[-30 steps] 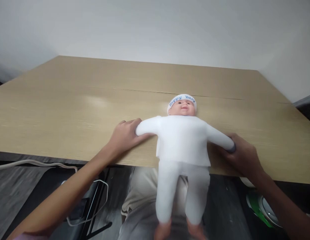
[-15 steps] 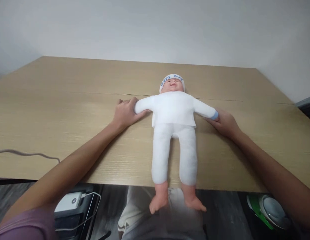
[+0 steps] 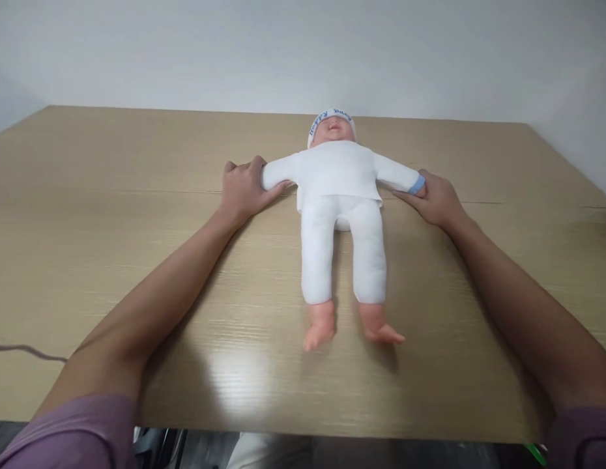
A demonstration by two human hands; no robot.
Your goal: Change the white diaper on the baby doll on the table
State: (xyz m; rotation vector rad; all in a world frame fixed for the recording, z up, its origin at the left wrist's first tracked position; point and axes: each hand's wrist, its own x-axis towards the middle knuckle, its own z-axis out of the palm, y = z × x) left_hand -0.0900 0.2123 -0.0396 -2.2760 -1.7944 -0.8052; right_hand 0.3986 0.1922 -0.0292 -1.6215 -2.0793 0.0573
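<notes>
A baby doll in a white top and white trousers lies face up on the wooden table, its head toward the wall and its bare feet toward me. It wears a white cap with blue lettering. My left hand is closed around the end of the doll's arm on the left side, hiding the doll's hand. On the other side, my right hand grips the doll's other hand, just past a blue cuff. Both doll arms are stretched outward.
A grey cable runs over the table's left side toward my forearm. Behind the table stands a pale wall. Below the near edge, partly hidden items and a bit of green show.
The doll has moved away from me across the table, with both my hands still on its arms. Its feet, earlier hanging past the near edge, are now over the tabletop.
</notes>
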